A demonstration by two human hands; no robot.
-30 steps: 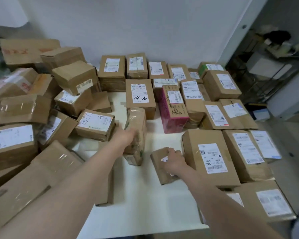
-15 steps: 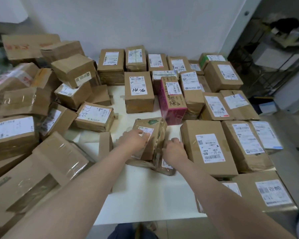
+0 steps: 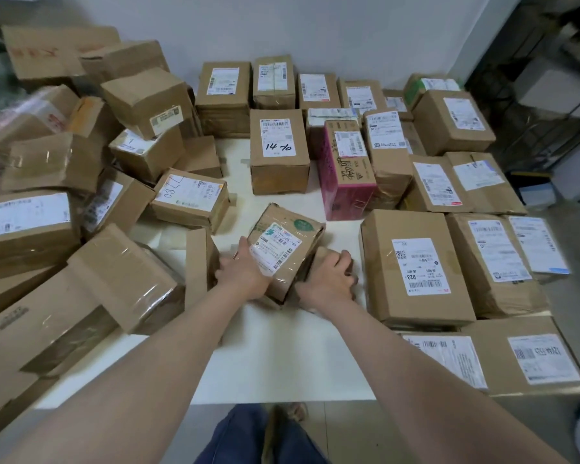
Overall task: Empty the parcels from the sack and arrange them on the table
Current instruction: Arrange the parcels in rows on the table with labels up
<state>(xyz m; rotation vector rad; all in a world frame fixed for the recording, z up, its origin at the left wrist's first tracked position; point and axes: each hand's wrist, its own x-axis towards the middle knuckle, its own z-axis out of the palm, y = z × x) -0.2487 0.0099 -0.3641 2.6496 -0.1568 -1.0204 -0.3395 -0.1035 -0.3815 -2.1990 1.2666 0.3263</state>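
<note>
Head view, looking down over two bare forearms at a white worktop [image 3: 282,363] crowded with cardboard parcels. In the middle, the left hand [image 3: 245,272] holds a small brown cardboard parcel wrapped in clear tape [image 3: 287,242], with a white barcode label and a round green sticker. Its grip pinches the near left corner, thumb on top beside the label and fingers out of sight beneath. The parcel is tilted, its far edge raised, and it leans on a smaller plain brown parcel [image 3: 325,259] just to its right. The right hand [image 3: 329,279] has its grip curled over that one, knuckles up, just beside a large brown box with a white label reading 023 [image 3: 412,266]. Neat rows of labelled boxes fill the back and right of the worktop, among them a brown box marked 14-10 in black pen [image 3: 278,152] and a pink carton [image 3: 345,175]. A loose heap of brown boxes [image 3: 47,195] lies jumbled on the left. No sack is in sight. The step in hand appears to be setting these two parcels into the open strip in the middle. To do it well, the tilted parcel should probably be laid flat with its label up, square to the rows and snug against a neighbour. The smaller one would be slid clear first, so neither ends up resting on the other.
</note>
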